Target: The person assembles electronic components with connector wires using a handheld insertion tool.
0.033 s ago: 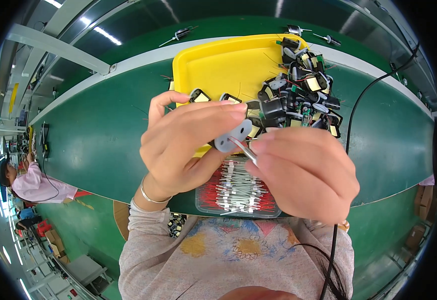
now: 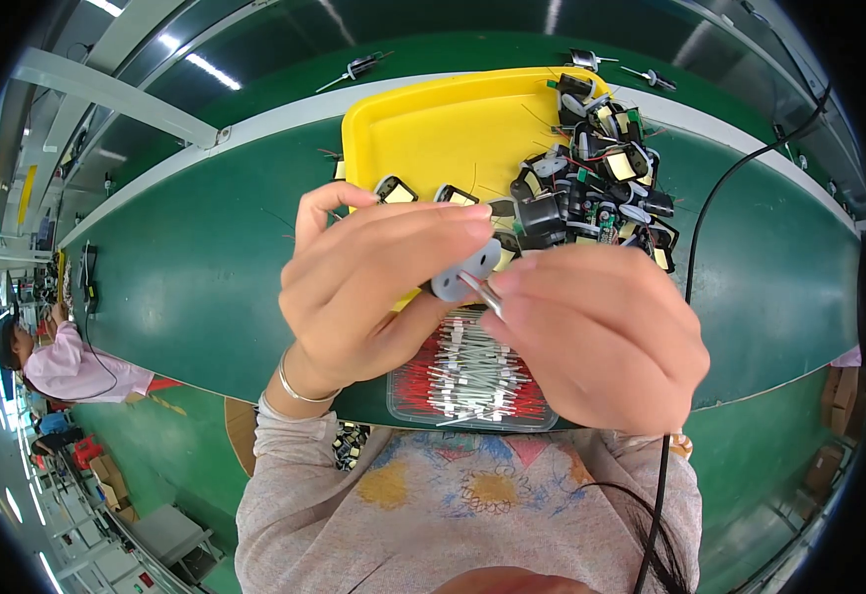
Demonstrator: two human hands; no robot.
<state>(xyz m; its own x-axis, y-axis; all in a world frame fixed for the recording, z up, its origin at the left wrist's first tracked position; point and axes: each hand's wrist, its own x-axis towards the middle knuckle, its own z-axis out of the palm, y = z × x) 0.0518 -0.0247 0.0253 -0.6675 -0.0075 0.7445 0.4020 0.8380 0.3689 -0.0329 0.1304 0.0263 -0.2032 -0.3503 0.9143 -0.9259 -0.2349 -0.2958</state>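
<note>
My left hand [image 2: 354, 287] pinches a small assembly with a grey oval plastic face [image 2: 453, 285] pierced by several holes. Most of its dark body is hidden behind my fingers. In my right hand [image 2: 606, 337], closed, is a slim metal tool that looks like tweezers [image 2: 487, 296]; its tip meets the grey face by a hole. A thin reddish wire seems to lie at that tip, too small to be sure. Just beyond both hands is a yellow tray [image 2: 433, 139] with black assemblies [image 2: 542, 220] carrying cream pads, green boards and loose wires.
Below my hands, a clear box [image 2: 393, 404] holds bundled red and white wires [image 2: 472, 366]. A black cable [image 2: 720, 188] hangs down the right side. Small parts lie on the far ledge, including one with a shaft [image 2: 356, 69]. A person in pink [image 2: 86, 361] sits at far left.
My right hand and the tool have shifted slightly, the tip staying at the grey face. The grey face has tilted a little; my left hand is nearly still.
</note>
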